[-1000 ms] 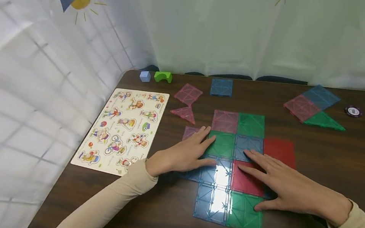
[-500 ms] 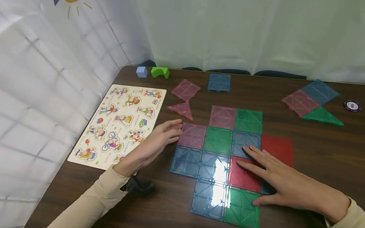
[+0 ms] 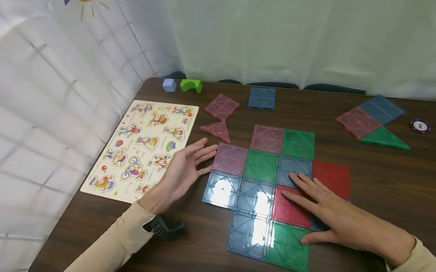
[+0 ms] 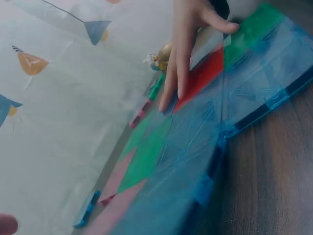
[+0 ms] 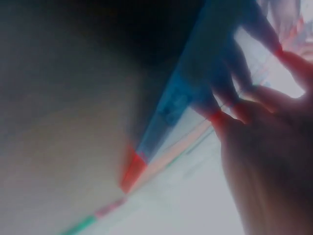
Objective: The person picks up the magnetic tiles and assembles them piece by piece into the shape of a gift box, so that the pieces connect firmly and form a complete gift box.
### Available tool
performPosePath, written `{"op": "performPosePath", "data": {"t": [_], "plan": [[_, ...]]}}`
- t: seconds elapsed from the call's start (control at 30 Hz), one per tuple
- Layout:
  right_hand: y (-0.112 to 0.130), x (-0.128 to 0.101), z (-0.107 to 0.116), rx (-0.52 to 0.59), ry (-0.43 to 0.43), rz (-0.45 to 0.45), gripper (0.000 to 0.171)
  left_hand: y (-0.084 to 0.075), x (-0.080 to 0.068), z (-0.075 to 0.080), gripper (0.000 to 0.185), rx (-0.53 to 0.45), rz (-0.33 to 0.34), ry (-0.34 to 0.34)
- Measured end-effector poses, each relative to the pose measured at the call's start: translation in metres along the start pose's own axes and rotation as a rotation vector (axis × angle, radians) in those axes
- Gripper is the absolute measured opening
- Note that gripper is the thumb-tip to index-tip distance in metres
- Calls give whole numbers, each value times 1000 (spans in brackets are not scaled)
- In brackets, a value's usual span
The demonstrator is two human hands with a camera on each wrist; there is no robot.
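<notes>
Head view: flat patchwork of translucent plastic square tiles (image 3: 262, 165) lies mid-table; the right hand (image 3: 330, 211) presses straight fingers on its red tile (image 3: 290, 207), while the left hand (image 3: 182, 172) hovers open-fingered, holding nothing, just left of it. Left wrist view: those right fingers (image 4: 178, 58) rest flat on red. Right wrist view is too blurred to judge.

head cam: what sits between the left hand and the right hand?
Between left hand and right hand lie flat tiles: pink tile, green tile, blue tiles. Head view.
</notes>
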State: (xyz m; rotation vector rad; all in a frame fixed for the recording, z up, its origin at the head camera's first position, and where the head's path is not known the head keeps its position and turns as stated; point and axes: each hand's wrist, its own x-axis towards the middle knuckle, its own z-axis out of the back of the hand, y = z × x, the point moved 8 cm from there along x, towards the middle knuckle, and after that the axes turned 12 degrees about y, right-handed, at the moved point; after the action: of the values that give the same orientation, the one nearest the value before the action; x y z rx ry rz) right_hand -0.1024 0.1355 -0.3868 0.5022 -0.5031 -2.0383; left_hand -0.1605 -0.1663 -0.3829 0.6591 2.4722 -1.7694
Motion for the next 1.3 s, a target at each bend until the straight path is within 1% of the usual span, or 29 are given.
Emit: {"op": "performPosePath", "data": {"t": [0.07,0.1,0.17,0.27,0.37,0.43,0.53,0.63,0.67,0.77,0.87,0.97,1.07,1.13,1.2,1.3], "plan": [[0,0,0,6,-1,-1,95,2,1,-2,58,-11,9,16],[-1,0,0,5,0,-3,95,4,2,-4,58,-3,23,34],[-1,0,0,2,4,-7,95,7,4,-8,56,22,55,79],[0,1,1,-10,11,-12,95,10,8,-15,53,71,85,151],[8,1,-1,-80,30,-23,91,12,7,-20,54,121,110,199],[20,2,-10,-146,57,-27,89,13,5,-23,56,151,132,227],[41,5,-30,-218,119,-57,89,15,3,-27,59,194,153,269],[58,11,-47,-266,144,-105,92,16,3,-28,60,249,161,274],[62,13,-50,-291,130,-117,91,16,4,-29,60,271,162,275],[70,17,-50,-408,48,-139,87,17,5,-32,60,332,171,284],[79,20,-45,-540,-53,-123,82,16,6,-35,60,396,166,293],[85,21,-42,-637,-123,-101,77,14,7,-37,60,488,155,290],[88,24,-41,-701,-136,-90,75,12,7,-40,60,586,148,296],[88,26,-40,-741,-128,-81,75,11,7,-42,60,629,150,303],[89,28,-40,-782,-124,-64,76,10,7,-44,60,648,148,309],[92,29,-39,-833,-137,-31,76,10,7,-46,60,635,141,329]]}}
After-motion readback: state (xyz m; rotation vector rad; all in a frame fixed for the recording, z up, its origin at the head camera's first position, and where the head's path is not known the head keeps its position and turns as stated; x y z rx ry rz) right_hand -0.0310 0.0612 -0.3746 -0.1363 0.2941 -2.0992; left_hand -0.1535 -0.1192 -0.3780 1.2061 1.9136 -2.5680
